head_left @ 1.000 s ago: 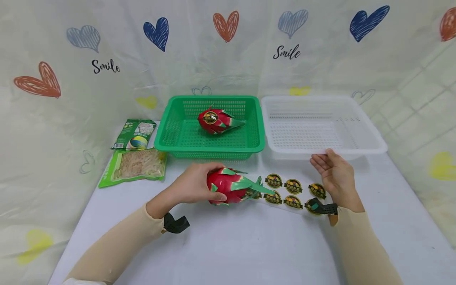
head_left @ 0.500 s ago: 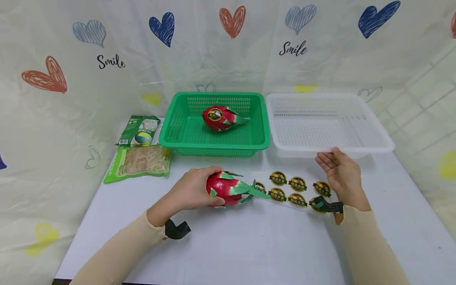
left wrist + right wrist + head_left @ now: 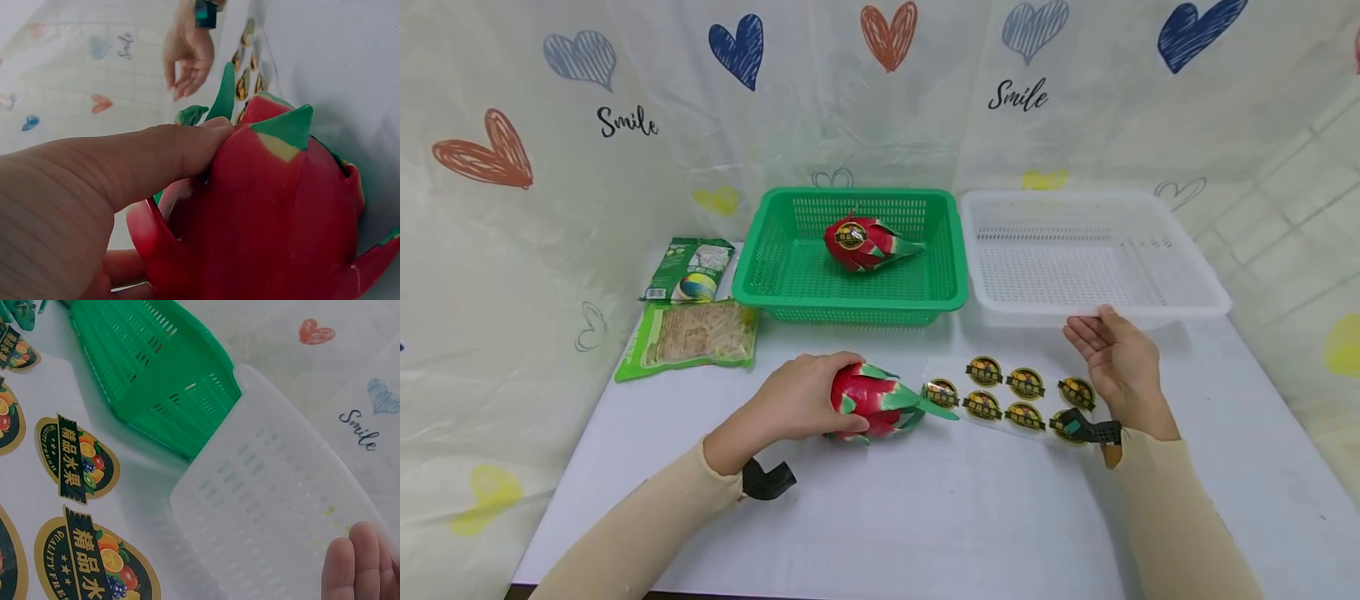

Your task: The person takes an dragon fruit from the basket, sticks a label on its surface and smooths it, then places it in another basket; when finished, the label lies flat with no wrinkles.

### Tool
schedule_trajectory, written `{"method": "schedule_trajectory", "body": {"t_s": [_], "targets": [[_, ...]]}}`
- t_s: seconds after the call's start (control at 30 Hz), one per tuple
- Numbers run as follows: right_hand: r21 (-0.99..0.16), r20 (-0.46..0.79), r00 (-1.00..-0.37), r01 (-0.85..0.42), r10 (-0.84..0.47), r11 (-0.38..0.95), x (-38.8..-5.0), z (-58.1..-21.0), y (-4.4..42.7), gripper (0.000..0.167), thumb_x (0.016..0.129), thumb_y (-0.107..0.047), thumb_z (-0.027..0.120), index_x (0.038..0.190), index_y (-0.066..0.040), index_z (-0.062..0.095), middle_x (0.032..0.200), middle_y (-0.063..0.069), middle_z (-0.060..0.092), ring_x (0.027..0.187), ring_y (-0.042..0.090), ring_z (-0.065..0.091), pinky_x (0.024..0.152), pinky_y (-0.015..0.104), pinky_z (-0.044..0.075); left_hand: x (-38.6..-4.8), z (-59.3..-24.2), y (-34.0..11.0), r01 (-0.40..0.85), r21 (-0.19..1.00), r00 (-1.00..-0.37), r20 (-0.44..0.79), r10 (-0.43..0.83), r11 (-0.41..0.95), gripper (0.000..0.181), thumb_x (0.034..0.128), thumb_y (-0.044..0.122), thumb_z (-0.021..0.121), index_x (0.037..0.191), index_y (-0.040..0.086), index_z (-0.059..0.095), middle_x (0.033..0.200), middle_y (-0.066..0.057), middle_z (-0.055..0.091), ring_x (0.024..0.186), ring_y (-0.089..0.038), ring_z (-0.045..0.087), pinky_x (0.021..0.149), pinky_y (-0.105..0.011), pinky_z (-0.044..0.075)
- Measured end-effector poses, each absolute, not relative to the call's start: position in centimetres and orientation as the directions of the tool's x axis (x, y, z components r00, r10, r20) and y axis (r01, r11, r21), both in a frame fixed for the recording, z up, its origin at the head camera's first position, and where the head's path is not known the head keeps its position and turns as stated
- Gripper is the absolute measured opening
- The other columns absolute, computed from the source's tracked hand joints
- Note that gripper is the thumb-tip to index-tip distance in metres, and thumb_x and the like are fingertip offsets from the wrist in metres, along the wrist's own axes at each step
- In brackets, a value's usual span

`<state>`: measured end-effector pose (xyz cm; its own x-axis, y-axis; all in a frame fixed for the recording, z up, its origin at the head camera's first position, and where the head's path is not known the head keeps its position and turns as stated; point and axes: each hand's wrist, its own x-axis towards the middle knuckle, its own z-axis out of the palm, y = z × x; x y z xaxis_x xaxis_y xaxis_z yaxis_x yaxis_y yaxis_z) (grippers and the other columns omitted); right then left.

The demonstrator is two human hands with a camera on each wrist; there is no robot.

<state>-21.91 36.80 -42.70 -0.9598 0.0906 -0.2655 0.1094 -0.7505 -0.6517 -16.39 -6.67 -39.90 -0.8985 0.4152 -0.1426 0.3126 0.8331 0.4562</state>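
My left hand (image 3: pixel 801 396) grips a red dragon fruit (image 3: pixel 883 400) low over the table, thumb on the near side. Its green leaf tips point right, toward a clear sheet of round black-and-gold fruit stickers (image 3: pixel 1025 383). In the left wrist view, the thumb presses the glossy red skin of the dragon fruit (image 3: pixel 269 219). My right hand (image 3: pixel 1122 367) is held palm inward by the front rim of a white basket (image 3: pixel 1093 313), fingers loosely extended and holding nothing. Whether the thumb touches that rim, I cannot tell. The right wrist view shows its fingertips (image 3: pixel 365 562) before the basket wall.
A green basket (image 3: pixel 850 312) at the back contains another dragon fruit (image 3: pixel 868 244) bearing a round sticker. Left of it lie a green packet (image 3: pixel 688 271) and a clear-fronted food bag (image 3: pixel 692 335). A patterned curtain (image 3: pixel 880 125) hangs behind the baskets.
My left hand has drawn the dragon fruit slightly left, uncovering the leftmost sticker on the sheet. The right hand keeps its place by the white basket. The head view has shifted a little.
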Motion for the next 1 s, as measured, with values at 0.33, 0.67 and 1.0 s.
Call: {"method": "schedule_trajectory", "body": {"t_s": [0.33,0.67,1.0], "targets": [[-0.656,-0.251,-0.963,0.096,0.096,-0.749,-22.1,-42.0,36.8,0.014,0.103,-0.012,0.063,0.112,-0.003,0.059,0.089,0.016,0.073,0.089,0.029,0.077,0.087,0.039,0.064,-17.3,-39.5,-6.1,0.365,0.439,-0.871,-0.15,0.468,0.821,0.078,0.0802,0.048,0.085,0.147,0.02,0.055,0.131,0.001,0.069,0.112,-0.023,0.065,0.084,-0.039,0.06],[-0.667,-0.29,-0.953,0.138,0.085,-0.732,-22.0,-42.0,37.0,0.017,0.103,-0.016,0.063,0.114,-0.005,0.06,0.091,0.014,0.074,0.089,0.027,0.077,0.086,0.038,0.064,-17.2,-38.8,-6.0,0.358,0.421,-0.86,-0.198,0.47,0.833,0.085,0.08,0.053,0.084,0.151,0.02,0.051,0.137,-0.001,0.065,0.125,-0.026,0.056,0.089,-0.043,0.059],[-0.707,-0.312,-0.948,0.191,0.057,-0.681,-21.0,-42.4,37.2,0.017,0.103,-0.016,0.063,0.114,-0.002,0.063,0.097,0.014,0.076,0.091,0.025,0.078,0.087,0.036,0.064,-18.7,-37.7,-4.8,0.388,0.487,-0.818,-0.211,0.536,0.783,0.082,0.0821,0.056,0.081,0.149,0.016,0.055,0.144,-0.004,0.064,0.133,-0.025,0.058,0.104,-0.045,0.054]]}}
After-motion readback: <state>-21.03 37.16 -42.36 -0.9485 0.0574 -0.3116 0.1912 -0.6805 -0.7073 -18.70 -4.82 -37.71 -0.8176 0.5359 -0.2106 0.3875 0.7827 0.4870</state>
